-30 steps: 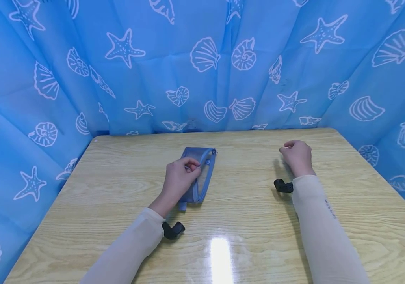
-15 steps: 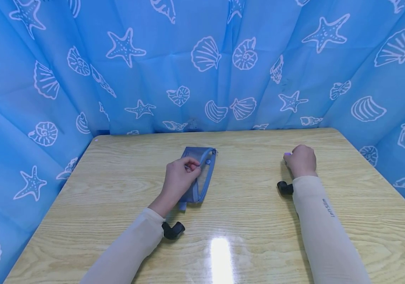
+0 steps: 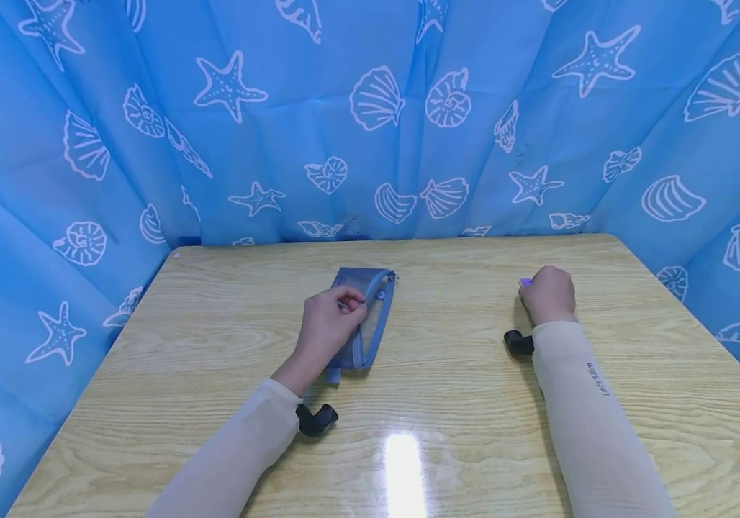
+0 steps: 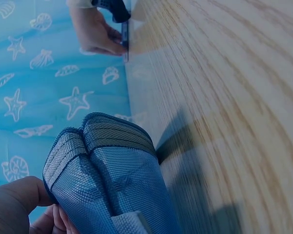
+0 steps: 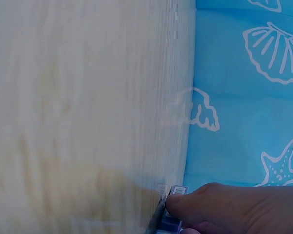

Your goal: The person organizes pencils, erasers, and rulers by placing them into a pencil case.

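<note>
My left hand (image 3: 333, 321) pinches the zipped edge of a blue mesh zipper pouch (image 3: 350, 278), which lies with its mouth parted on the table. The left wrist view shows the end of the pouch (image 4: 122, 168) close up, with thumb and finger at its edge. Off to the right, my right hand (image 3: 549, 295) grips a small, slim purple object (image 3: 525, 282) down at the tabletop. In the right wrist view, this object (image 5: 179, 189) has a pale, clear-looking end under the thumb; most of it is hidden by the hand, and I cannot tell its kind.
Both hands work over a wood-grain table (image 3: 448, 360) with a rounded far corner on each side. A blue curtain (image 3: 318, 129) printed with shells and starfish hangs behind and beside it. Black cameras (image 3: 317, 420) sit on the wrists. A bright reflection shows near the front.
My right hand has come down slightly and turned over, and the purple object now shows at its fingers. My left hand and the pouch have stayed in place.
</note>
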Action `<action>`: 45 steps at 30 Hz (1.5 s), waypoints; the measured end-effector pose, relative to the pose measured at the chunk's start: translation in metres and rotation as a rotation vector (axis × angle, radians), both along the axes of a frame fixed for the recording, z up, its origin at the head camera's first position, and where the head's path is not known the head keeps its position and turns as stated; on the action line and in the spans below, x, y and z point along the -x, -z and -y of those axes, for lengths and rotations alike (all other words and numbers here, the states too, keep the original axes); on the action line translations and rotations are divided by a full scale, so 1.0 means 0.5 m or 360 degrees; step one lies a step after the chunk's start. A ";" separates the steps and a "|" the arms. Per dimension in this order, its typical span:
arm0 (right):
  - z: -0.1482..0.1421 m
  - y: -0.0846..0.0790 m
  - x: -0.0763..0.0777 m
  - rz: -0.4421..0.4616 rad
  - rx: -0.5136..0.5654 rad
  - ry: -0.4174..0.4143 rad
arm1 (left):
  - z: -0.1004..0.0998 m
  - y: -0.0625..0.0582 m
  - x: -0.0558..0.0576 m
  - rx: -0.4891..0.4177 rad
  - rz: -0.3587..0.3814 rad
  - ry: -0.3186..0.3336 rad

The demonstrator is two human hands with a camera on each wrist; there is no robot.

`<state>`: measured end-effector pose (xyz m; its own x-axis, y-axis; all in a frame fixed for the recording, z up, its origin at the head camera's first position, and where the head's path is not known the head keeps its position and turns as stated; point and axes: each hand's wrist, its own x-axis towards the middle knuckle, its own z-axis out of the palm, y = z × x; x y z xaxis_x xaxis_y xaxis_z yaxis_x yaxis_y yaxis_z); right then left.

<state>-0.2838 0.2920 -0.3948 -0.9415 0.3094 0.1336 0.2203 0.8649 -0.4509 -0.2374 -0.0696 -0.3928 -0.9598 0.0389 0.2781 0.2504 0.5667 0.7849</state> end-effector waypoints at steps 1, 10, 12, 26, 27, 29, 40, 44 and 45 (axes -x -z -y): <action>0.000 0.000 0.000 -0.0006 -0.0002 -0.0004 | 0.000 0.000 0.000 0.0002 -0.0001 0.0000; 0.002 0.002 0.000 -0.0027 -0.0015 -0.0015 | -0.001 -0.006 -0.001 0.0021 0.0015 -0.0012; 0.002 0.002 0.001 -0.0023 -0.0022 -0.0025 | -0.001 -0.006 0.000 0.0019 0.0019 -0.0011; 0.003 -0.005 0.000 0.0048 -0.0048 -0.0044 | -0.003 -0.006 0.003 0.0027 0.0011 -0.0016; 0.002 -0.006 0.000 0.0058 -0.0051 -0.0042 | -0.004 -0.006 0.003 0.0026 0.0009 -0.0017; 0.002 -0.005 0.000 0.0075 -0.0058 -0.0046 | -0.004 -0.006 0.003 0.0025 0.0005 -0.0017; 0.003 0.001 0.001 0.0081 -0.0046 -0.0049 | -0.002 -0.002 0.000 0.0014 0.0016 -0.0012; 0.006 0.001 -0.001 0.0073 -0.0036 -0.0040 | -0.002 -0.001 -0.001 0.0011 0.0022 -0.0018; 0.007 0.000 -0.001 0.0071 -0.0034 -0.0035 | -0.002 -0.001 -0.001 0.0008 0.0022 -0.0017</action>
<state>-0.2832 0.2887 -0.3949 -0.9533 0.2859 0.0978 0.2203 0.8791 -0.4228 -0.2367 -0.0684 -0.3924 -0.9639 0.0297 0.2645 0.2332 0.5734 0.7854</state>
